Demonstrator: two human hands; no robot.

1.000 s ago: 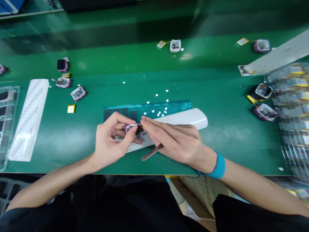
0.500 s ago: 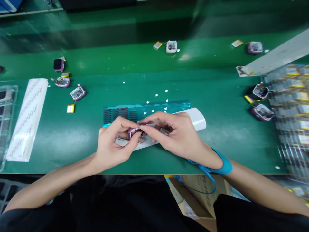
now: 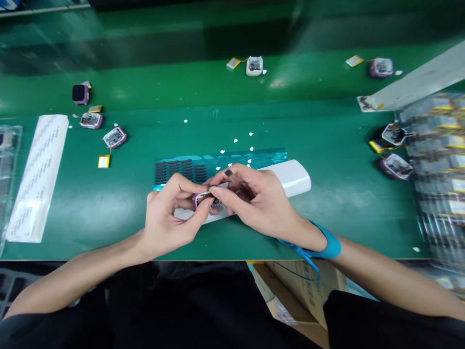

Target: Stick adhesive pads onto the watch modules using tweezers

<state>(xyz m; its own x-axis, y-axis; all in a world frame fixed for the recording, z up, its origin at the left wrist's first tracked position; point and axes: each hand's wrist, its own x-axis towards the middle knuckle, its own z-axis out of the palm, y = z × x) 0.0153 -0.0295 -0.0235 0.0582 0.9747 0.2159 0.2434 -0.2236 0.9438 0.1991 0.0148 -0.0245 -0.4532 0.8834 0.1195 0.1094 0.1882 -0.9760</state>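
With my left hand (image 3: 170,218), I have the fingers clamped on a small purple-and-white case with open electronics (image 3: 195,201); it is above a glossy white sheet (image 3: 290,177). My right hand (image 3: 265,201) has its thumb and forefinger close together at the case's right edge. The contact is partly covered, so I cannot tell if they pinch something. A slim grey tool (image 3: 235,181) seems tucked in these right fingers, its dark end pointing away from the case. I judge the left grip should be firm on the outer rim, not on the inside parts. The right fingertips should press lightly and squarely, with the tool clear of the circuits.
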